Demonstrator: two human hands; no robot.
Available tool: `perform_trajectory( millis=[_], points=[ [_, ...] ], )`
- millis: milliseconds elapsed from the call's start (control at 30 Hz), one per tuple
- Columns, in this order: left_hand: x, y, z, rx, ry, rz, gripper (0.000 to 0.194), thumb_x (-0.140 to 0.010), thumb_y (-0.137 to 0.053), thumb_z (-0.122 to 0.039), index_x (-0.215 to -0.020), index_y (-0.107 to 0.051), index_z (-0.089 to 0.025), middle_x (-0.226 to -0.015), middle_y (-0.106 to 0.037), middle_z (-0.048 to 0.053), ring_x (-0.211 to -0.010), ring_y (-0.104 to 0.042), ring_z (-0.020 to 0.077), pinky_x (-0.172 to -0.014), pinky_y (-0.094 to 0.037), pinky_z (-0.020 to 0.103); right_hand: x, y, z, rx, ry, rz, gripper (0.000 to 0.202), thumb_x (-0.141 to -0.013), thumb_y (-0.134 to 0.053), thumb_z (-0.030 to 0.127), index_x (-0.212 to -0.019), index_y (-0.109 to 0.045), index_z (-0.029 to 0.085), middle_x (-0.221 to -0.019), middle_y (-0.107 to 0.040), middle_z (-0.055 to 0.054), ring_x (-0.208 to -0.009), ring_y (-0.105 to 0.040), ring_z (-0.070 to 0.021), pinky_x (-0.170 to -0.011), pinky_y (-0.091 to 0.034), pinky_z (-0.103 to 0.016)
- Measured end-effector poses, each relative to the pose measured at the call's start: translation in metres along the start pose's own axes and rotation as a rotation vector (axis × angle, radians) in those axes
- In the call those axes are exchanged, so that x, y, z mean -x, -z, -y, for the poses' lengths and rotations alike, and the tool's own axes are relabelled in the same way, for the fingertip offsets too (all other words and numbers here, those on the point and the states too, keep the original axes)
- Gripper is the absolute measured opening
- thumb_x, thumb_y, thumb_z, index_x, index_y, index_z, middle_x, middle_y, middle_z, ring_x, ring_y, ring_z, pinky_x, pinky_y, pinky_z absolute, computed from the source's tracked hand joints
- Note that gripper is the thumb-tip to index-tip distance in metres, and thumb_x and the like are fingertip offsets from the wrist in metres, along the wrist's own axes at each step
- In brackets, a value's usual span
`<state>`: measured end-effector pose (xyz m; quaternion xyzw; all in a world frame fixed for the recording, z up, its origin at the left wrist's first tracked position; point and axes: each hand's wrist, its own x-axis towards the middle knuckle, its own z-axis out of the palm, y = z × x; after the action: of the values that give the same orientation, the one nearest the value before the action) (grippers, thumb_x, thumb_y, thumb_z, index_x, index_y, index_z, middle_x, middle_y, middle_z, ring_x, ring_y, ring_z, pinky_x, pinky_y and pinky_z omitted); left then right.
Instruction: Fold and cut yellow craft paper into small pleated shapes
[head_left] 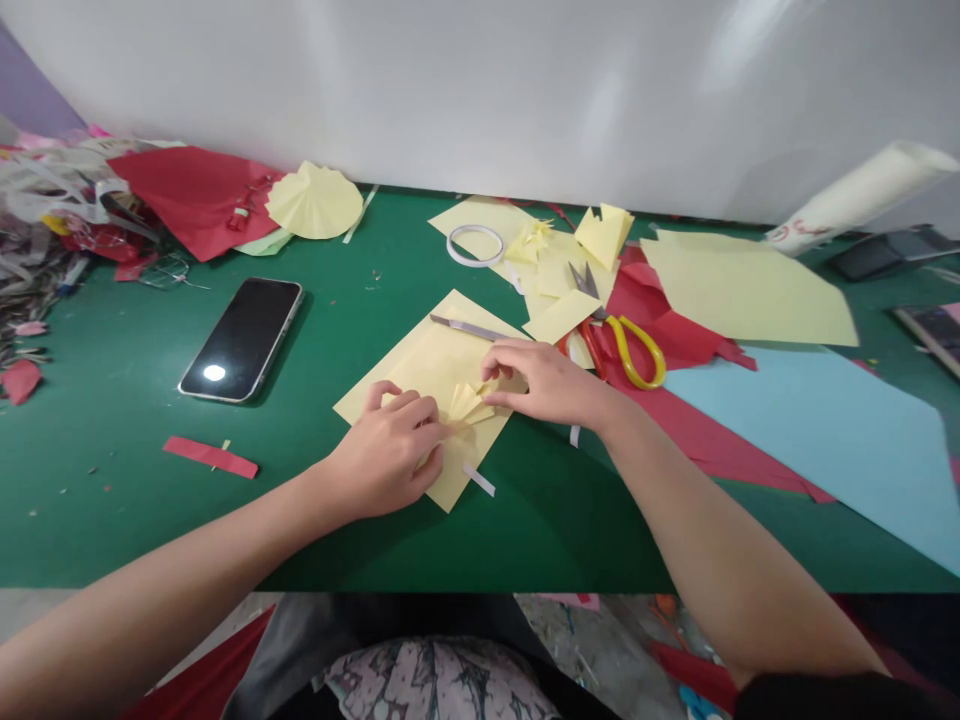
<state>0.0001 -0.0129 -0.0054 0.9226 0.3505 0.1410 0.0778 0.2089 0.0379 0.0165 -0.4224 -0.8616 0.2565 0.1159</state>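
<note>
A small pleated fan of yellow paper [466, 403] lies over a pale yellow sheet [409, 365] on the green table. My left hand [394, 445] is closed at the fan's narrow end, its fingers curled and pressing down there. At the fan's spread edge, my right hand [544, 380] pinches the paper between thumb and fingers. A slim metal blade-like tool [469, 327] rests on the sheet just beyond my right hand. Near the sheet's front corner lies a short white strip [479, 480].
Scissors with yellow and red handles [636, 350] lie right of my hands, by red paper [660, 320] and blue paper [817, 410]. A tape roll [475, 246] sits behind. Leftward are a phone [241, 340], a red strip [210, 456] and a round pleated paper [315, 202].
</note>
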Motion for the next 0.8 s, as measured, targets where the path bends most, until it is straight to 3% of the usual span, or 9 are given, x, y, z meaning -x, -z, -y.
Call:
perform_trajectory(
  millis=[233,467,800],
  points=[
    [0.0,-0.003,0.002,-0.015,-0.093,-0.024,0.022,-0.078,-0.038,-0.013,-0.094,-0.053,-0.016,-0.103,-0.057,0.004,-0.098,-0.048,0.0192,-0.091,-0.022,0.044,0.0,-0.001,-0.001,0.113,0.191,0.048,0.009,-0.072,-0.053,0.019,-0.08,-0.055,0.017,-0.088,-0.052,-0.004,-0.083,-0.049,-0.0147,-0.074,-0.039,-0.028],
    [0.0,-0.004,0.002,-0.02,-0.103,-0.005,0.023,-0.079,-0.036,-0.012,-0.094,-0.052,-0.015,-0.105,-0.057,0.005,-0.104,-0.047,0.0183,-0.095,-0.019,0.044,0.0,-0.006,0.005,0.443,0.4,0.006,0.015,-0.074,-0.047,0.012,-0.085,-0.057,0.016,-0.096,-0.056,-0.006,-0.092,-0.047,-0.0192,-0.077,-0.034,-0.034],
    [-0.001,-0.004,0.003,-0.003,-0.102,-0.026,0.022,-0.078,-0.034,-0.011,-0.091,-0.051,-0.015,-0.1,-0.059,0.006,-0.101,-0.049,0.0179,-0.095,-0.019,0.045,0.001,-0.01,0.006,0.656,0.496,-0.027,0.025,-0.084,-0.033,0.01,-0.09,-0.057,0.016,-0.087,-0.063,-0.004,-0.085,-0.051,-0.0146,-0.073,-0.032,-0.03]
  ],
)
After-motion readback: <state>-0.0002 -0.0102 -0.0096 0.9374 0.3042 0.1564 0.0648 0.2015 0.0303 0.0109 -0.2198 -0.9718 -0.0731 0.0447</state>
